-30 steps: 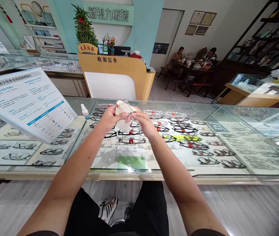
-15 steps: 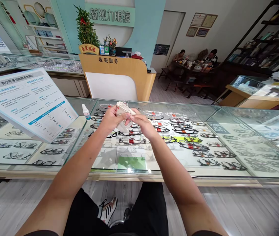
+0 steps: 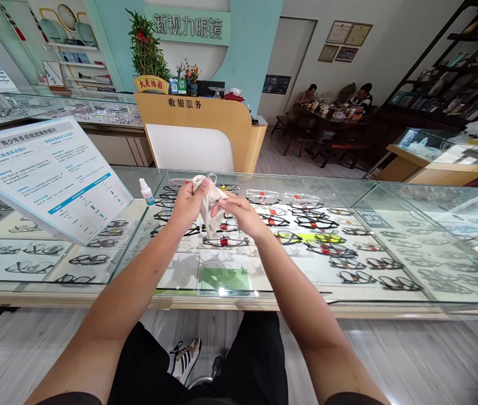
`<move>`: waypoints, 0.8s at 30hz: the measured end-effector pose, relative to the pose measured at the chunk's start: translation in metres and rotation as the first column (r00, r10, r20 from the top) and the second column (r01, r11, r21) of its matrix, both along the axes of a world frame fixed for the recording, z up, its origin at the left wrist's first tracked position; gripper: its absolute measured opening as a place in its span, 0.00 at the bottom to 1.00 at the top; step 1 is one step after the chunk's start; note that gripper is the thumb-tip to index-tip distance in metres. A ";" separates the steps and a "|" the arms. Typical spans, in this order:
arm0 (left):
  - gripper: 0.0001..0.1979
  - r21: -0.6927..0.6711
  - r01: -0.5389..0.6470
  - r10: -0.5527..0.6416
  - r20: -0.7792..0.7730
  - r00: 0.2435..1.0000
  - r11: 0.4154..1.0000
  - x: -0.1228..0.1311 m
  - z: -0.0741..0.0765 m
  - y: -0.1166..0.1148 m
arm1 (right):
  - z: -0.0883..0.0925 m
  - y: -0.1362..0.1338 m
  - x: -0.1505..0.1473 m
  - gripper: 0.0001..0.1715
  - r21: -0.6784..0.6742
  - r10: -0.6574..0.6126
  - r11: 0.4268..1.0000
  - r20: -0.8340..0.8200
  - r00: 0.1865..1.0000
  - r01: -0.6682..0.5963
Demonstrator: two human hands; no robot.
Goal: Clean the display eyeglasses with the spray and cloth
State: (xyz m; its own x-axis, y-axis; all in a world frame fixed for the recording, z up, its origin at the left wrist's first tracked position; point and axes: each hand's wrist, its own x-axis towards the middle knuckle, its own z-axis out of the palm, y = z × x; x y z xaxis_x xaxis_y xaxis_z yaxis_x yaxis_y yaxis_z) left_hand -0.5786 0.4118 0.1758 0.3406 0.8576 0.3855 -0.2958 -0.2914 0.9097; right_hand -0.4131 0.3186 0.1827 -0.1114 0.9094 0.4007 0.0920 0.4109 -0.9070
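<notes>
Over the glass counter, a cream cloth [image 3: 210, 211] hangs bunched between my hands. My left hand [image 3: 188, 205] is closed on its upper left part, thumb pressed on top. A thin, clear, wire-like edge shows just above the cloth; it may belong to a pair of glasses, but the folds hide the rest. My right hand [image 3: 241, 211] is closed in a pinch at the cloth's right side, and what its fingertips grip is too small to make out. A small white spray bottle [image 3: 147, 192] stands on the counter left of my left hand.
Rows of eyeglasses [image 3: 321, 225] lie in the glass display counter [image 3: 138, 287] below my hands. A large printed sign [image 3: 49, 174] leans at the left. Beyond stands a wooden cashier desk [image 3: 197, 121]. Two people sit at a table at the back right.
My left hand has shifted slightly left, its thumb now higher on the cloth. The cloth has opened out and hangs lower. My right hand keeps its pinch nearly in place.
</notes>
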 end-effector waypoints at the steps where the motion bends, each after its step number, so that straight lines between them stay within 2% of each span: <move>1: 0.36 -0.005 0.050 -0.050 -0.028 0.998 0.999 -0.003 0.000 0.004 | 0.000 0.000 0.001 0.30 -0.006 -0.003 1.000 -0.009 1.000 0.003; 5: 0.35 -0.061 0.296 -0.302 -0.144 0.942 0.953 -0.019 0.005 0.018 | 0.001 0.001 0.007 0.29 -0.070 -0.032 0.997 -0.028 0.999 0.030; 7: 0.32 -0.055 0.348 -0.352 -0.167 0.921 0.936 -0.023 0.009 0.019 | 0.000 0.002 0.009 0.29 -0.094 -0.037 0.995 -0.039 0.999 0.033; 9: 0.30 -0.011 0.352 -0.349 -0.159 0.923 0.936 -0.021 0.011 0.013 | -0.002 0.003 0.009 0.31 -0.101 -0.039 0.994 -0.049 0.998 0.034; 12: 0.28 0.031 0.295 -0.290 -0.115 0.950 0.955 -0.011 0.009 0.000 | -0.005 0.005 0.006 0.34 -0.101 -0.008 0.995 -0.056 0.998 0.002; 15: 0.26 0.034 0.147 -0.145 -0.060 0.988 0.989 -0.002 0.005 -0.006 | -0.007 0.004 0.000 0.35 -0.100 0.038 0.994 -0.065 0.997 -0.045; 17: 0.28 0.051 0.041 -0.039 -0.030 0.999 0.998 -0.002 0.004 -0.002 | -0.006 0.002 -0.002 0.35 -0.114 0.047 0.992 -0.081 0.996 -0.056; 18: 0.30 0.056 0.028 -0.025 -0.038 0.999 0.998 -0.005 0.004 0.002 | -0.005 0.002 -0.002 0.35 -0.125 0.045 0.991 -0.092 0.995 -0.056; 19: 0.31 0.057 0.050 -0.047 -0.061 0.997 0.997 -0.009 0.005 0.006 | -0.004 0.001 -0.002 0.34 -0.135 0.039 0.989 -0.103 0.994 -0.053; 21: 0.33 0.040 0.176 -0.168 -0.143 0.975 0.984 -0.018 0.010 0.013 | -0.002 0.000 0.000 0.33 -0.149 0.028 0.988 -0.126 0.992 -0.046; 24: 0.31 0.007 0.325 -0.316 -0.214 0.924 0.946 -0.027 0.017 0.016 | -0.001 0.001 0.004 0.32 -0.151 0.006 0.988 -0.131 0.991 -0.026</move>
